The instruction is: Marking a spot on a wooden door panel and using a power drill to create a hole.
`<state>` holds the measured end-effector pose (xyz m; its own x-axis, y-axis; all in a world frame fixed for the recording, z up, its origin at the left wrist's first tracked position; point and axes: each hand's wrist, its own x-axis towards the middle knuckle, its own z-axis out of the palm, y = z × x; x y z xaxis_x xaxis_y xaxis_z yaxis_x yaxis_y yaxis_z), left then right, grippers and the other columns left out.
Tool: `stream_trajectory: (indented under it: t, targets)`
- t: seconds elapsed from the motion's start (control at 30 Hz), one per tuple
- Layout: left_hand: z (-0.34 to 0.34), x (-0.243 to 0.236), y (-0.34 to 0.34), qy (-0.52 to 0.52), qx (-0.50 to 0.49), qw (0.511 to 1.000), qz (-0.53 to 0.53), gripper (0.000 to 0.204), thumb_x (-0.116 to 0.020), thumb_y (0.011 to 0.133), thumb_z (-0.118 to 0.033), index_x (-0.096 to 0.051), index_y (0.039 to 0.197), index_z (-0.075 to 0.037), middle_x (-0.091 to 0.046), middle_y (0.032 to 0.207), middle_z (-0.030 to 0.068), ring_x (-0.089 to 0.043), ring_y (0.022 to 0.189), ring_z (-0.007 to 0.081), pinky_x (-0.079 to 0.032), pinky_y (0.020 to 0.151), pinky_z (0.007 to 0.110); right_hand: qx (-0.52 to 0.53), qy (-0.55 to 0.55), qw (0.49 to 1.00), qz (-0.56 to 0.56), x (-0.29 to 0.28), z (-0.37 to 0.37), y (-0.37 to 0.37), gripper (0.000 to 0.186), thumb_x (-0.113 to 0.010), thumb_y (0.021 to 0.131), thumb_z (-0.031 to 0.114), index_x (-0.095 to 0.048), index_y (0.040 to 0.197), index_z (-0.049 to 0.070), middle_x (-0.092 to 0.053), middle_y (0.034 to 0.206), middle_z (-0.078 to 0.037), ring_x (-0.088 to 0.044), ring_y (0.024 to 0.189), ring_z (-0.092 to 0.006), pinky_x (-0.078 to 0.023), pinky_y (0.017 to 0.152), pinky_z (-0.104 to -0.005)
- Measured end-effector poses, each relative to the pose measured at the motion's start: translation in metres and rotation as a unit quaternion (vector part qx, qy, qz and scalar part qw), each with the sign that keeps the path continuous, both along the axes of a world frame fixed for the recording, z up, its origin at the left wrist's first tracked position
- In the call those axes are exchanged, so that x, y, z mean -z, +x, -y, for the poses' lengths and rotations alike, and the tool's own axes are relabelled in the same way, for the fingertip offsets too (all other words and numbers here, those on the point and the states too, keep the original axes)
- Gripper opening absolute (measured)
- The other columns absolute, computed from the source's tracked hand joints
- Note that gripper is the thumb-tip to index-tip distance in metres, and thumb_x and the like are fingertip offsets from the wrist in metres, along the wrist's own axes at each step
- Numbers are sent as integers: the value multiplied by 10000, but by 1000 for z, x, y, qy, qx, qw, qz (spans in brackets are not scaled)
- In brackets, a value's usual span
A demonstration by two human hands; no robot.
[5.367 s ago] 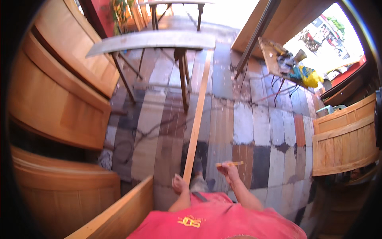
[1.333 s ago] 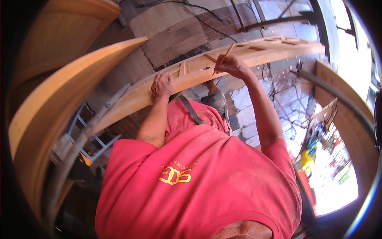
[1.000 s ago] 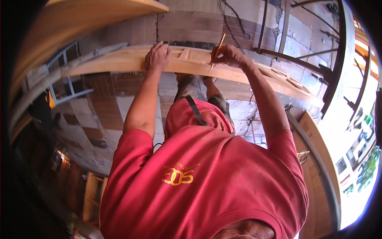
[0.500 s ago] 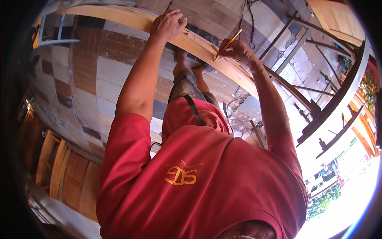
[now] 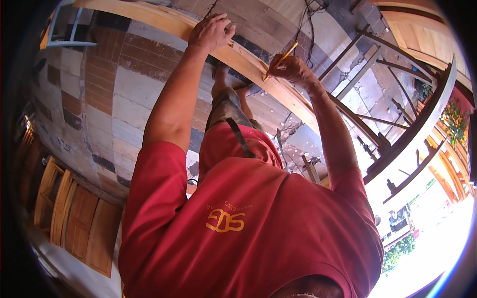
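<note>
A long, pale wooden plank (image 5: 149, 16) runs from the far left down toward the right, in front of my body. My left hand (image 5: 212, 34) lies over it with bent fingers, gripping it at its far edge; the undersides of those fingers are hidden. In my right hand (image 5: 290, 68) is a yellow pencil (image 5: 286, 53), pinched between thumb and fingers. The pencil slants, its lower tip at the plank's surface and its other end sticking up above my knuckles. Some small dark cut-outs or marks show on the plank between my hands.
Dark metal frames (image 5: 382, 119) stand to the right. Wooden panels (image 5: 82, 218) lean at the lower left, and another wooden panel (image 5: 417, 35) is at the upper right. Dark cables (image 5: 312, 30) lie on the patchwork tiled floor (image 5: 144, 94). A light-blue frame (image 5: 74, 30) is at the upper left.
My right hand and the pencil have shifted slightly left along the plank, with the tip still at the wood. My left hand keeps its place on the plank. The whole view has turned a little.
</note>
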<state>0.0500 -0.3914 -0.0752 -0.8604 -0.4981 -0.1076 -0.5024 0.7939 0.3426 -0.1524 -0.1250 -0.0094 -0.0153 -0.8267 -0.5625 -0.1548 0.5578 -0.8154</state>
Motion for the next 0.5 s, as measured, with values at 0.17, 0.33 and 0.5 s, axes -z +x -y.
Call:
stream_trajectory:
  t: [0.17, 0.33, 0.5]
  targets:
    - [3, 1, -1, 19, -13, 1000, -17, 422, -595, 1021, -435, -754, 1192, -83, -673, 1430, 137, -625, 1314, 337, -508, 1117, 433, 13, -21, 999, 26, -11, -6, -2, 144, -820, 935, 181, -787, 984, 49, -750, 966, -44, -707, 923, -144, -536, 835, -319]
    - [0, 0, -3, 59, -7, 998, -13, 427, -617, 1022, -422, -750, 1219, -67, -661, 1437, 173, -619, 1322, 365, -506, 1118, 440, 98, 6, 994, 40, -1, -11, 4, 130, -812, 934, 165, -778, 973, 45, -742, 952, -37, -695, 911, -134, -528, 824, -297]
    - [0, -9, -7, 66, -7, 998, -4, 418, -613, 1007, -410, -771, 1191, -70, -669, 1426, 185, -629, 1313, 377, -507, 1122, 441, 344, -47, 937, 36, 1, -59, 8, 170, -779, 969, 155, -732, 1064, 23, -767, 1007, -70, -718, 966, -171, -538, 903, -317]
